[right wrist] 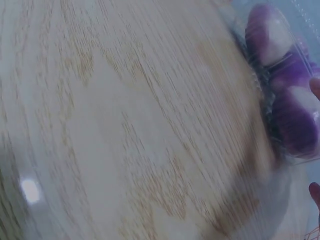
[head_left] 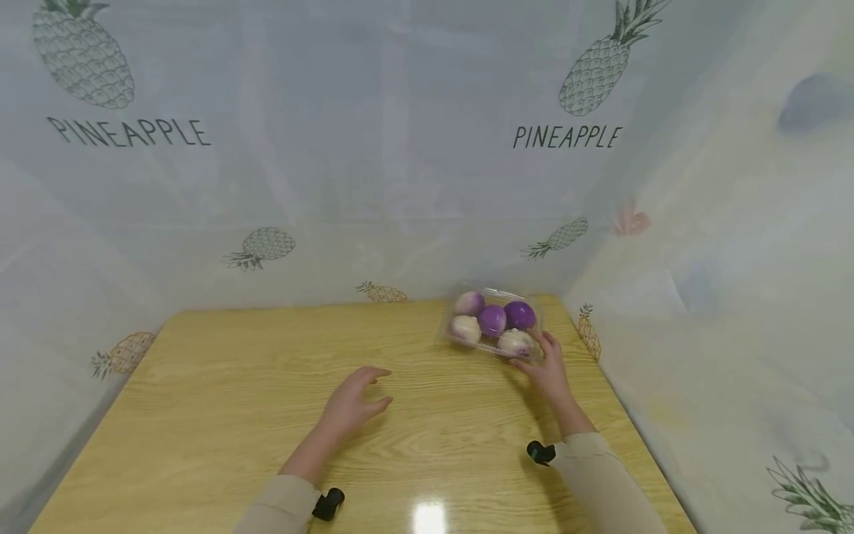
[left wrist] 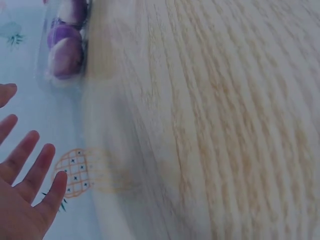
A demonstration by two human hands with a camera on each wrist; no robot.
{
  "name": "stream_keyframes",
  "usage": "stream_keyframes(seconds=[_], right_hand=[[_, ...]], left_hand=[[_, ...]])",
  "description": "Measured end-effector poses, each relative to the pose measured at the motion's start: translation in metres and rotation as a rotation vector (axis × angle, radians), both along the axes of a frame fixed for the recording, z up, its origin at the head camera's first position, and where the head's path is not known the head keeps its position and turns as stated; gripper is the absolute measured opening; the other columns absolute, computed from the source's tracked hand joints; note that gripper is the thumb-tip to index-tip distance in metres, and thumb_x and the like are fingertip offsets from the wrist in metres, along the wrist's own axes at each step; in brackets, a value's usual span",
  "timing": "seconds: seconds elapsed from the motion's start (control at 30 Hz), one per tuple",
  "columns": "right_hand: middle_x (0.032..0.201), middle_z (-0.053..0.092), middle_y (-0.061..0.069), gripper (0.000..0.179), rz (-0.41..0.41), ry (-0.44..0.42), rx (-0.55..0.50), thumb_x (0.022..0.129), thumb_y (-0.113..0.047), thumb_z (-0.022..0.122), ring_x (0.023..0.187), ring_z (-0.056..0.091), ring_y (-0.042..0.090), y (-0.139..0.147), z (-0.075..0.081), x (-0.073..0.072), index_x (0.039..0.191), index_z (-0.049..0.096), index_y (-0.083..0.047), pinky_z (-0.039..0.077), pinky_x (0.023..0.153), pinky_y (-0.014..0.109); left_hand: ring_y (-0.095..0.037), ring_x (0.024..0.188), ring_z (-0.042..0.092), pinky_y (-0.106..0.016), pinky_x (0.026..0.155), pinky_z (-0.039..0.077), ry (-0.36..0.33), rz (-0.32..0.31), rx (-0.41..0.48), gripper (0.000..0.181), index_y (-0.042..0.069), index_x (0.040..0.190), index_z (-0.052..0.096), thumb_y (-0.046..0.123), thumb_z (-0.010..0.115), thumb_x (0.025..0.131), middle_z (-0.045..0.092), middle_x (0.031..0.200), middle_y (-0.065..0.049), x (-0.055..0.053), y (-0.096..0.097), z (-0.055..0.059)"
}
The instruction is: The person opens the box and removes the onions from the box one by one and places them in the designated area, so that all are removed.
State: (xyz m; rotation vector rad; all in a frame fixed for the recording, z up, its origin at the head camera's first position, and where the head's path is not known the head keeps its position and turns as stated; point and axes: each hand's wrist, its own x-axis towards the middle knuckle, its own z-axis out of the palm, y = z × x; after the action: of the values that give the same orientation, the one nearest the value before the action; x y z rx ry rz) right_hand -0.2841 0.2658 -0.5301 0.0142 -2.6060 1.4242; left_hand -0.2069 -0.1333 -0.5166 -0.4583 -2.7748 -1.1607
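A clear plastic box (head_left: 482, 350) sits near the back right of the wooden table. It contains several round pieces (head_left: 492, 320), some deep purple, others creamy white with purple tinges. My right hand (head_left: 550, 376) is at the box's near right corner, with a finger over its right side and the thumb just off the near edge. In the right wrist view, two fingertips (right wrist: 315, 89) show at the frame's border, spread apart, and the rest of that hand is out of frame. My left hand (head_left: 348, 404) hovers over the table's middle, fingers spread and holding nothing.
The wooden table (head_left: 233, 386) extends around both hands. Behind it hangs a pale sheet (head_left: 373, 163) printed with pineapples, and another pale sheet runs down the right side. Each sleeve cuff has a small black camera (head_left: 329, 504) on it.
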Motion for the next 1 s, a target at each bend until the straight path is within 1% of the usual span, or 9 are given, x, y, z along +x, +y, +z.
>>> stream_keyframes(seconds=[0.17, 0.3, 0.4, 0.5, 0.63, 0.7, 0.8, 0.9, 1.0], right_hand=[[0.154, 0.013, 0.027, 0.07, -0.029, 0.001, -0.004, 0.084, -0.012, 0.078, 0.139, 0.016, 0.05, -0.002, -0.004, -0.002, 0.144, 0.043, -0.003, 0.021, 0.11, 0.064], [0.154, 0.015, 0.026, 0.067, -0.044, 0.01, -0.023, 0.084, -0.013, 0.079, 0.14, 0.016, 0.048, -0.002, -0.008, -0.003, 0.142, 0.046, -0.002, 0.022, 0.11, 0.062], [0.153, 0.018, 0.025, 0.066, -0.054, 0.022, -0.032, 0.082, -0.013, 0.08, 0.139, 0.018, 0.048, -0.003, -0.01, -0.003, 0.139, 0.049, -0.002, 0.023, 0.111, 0.06], [0.152, 0.021, 0.024, 0.064, -0.062, 0.039, -0.044, 0.081, -0.011, 0.081, 0.138, 0.021, 0.047, -0.004, -0.011, -0.002, 0.137, 0.051, -0.001, 0.024, 0.111, 0.058], [0.152, 0.022, 0.024, 0.063, -0.057, 0.044, -0.072, 0.08, -0.008, 0.081, 0.138, 0.021, 0.046, -0.008, -0.012, 0.0, 0.136, 0.053, 0.0, 0.03, 0.11, 0.055], [0.152, 0.021, 0.023, 0.063, -0.053, 0.037, -0.092, 0.08, -0.007, 0.08, 0.138, 0.021, 0.046, -0.01, -0.012, 0.002, 0.136, 0.052, 0.0, 0.035, 0.107, 0.053], [0.152, 0.022, 0.022, 0.064, -0.044, 0.032, -0.112, 0.079, -0.006, 0.081, 0.138, 0.023, 0.045, -0.012, -0.012, 0.006, 0.136, 0.052, 0.0, 0.041, 0.103, 0.05], [0.152, 0.022, 0.02, 0.064, -0.028, 0.027, -0.143, 0.079, -0.007, 0.082, 0.138, 0.025, 0.043, -0.014, -0.012, 0.01, 0.136, 0.053, -0.001, 0.042, 0.102, 0.045], [0.153, 0.021, 0.019, 0.065, 0.005, 0.017, -0.193, 0.078, -0.006, 0.082, 0.136, 0.028, 0.042, -0.017, -0.013, 0.014, 0.136, 0.053, 0.0, 0.043, 0.102, 0.04]], left_hand=[[-0.027, 0.106, 0.06, -0.047, 0.085, 0.051, -0.005, 0.0, 0.009, 0.044, 0.014, 0.127, 0.062, 0.023, 0.076, 0.086, 0.061, 0.124, -0.005, 0.0, 0.003, -0.004], [-0.024, 0.107, 0.059, -0.046, 0.086, 0.051, -0.03, 0.013, 0.021, 0.044, 0.014, 0.128, 0.062, 0.024, 0.076, 0.087, 0.061, 0.125, -0.003, 0.001, 0.006, -0.006], [-0.022, 0.108, 0.059, -0.045, 0.088, 0.05, -0.051, 0.025, 0.039, 0.044, 0.015, 0.128, 0.062, 0.023, 0.075, 0.087, 0.061, 0.125, -0.001, 0.001, 0.007, -0.008], [-0.022, 0.107, 0.059, -0.044, 0.088, 0.05, -0.056, 0.029, 0.046, 0.042, 0.015, 0.128, 0.062, 0.023, 0.074, 0.088, 0.061, 0.125, -0.001, 0.0, 0.007, -0.012], [-0.024, 0.108, 0.059, -0.046, 0.089, 0.05, -0.066, 0.028, 0.064, 0.042, 0.015, 0.128, 0.062, 0.023, 0.074, 0.089, 0.061, 0.125, -0.002, 0.002, 0.006, -0.015], [-0.024, 0.108, 0.059, -0.047, 0.089, 0.05, -0.07, 0.029, 0.072, 0.041, 0.015, 0.128, 0.062, 0.023, 0.073, 0.089, 0.06, 0.125, -0.002, 0.003, 0.006, -0.017], [-0.024, 0.108, 0.059, -0.047, 0.089, 0.049, -0.079, 0.032, 0.082, 0.04, 0.016, 0.128, 0.062, 0.023, 0.073, 0.089, 0.06, 0.125, -0.001, 0.004, 0.005, -0.018], [-0.024, 0.108, 0.059, -0.047, 0.089, 0.049, -0.083, 0.038, 0.091, 0.041, 0.015, 0.128, 0.062, 0.023, 0.072, 0.09, 0.06, 0.125, -0.001, 0.005, 0.004, -0.019], [-0.024, 0.109, 0.058, -0.047, 0.09, 0.049, -0.089, 0.045, 0.108, 0.043, 0.015, 0.13, 0.06, 0.024, 0.072, 0.09, 0.06, 0.126, -0.001, 0.007, 0.003, -0.019]])
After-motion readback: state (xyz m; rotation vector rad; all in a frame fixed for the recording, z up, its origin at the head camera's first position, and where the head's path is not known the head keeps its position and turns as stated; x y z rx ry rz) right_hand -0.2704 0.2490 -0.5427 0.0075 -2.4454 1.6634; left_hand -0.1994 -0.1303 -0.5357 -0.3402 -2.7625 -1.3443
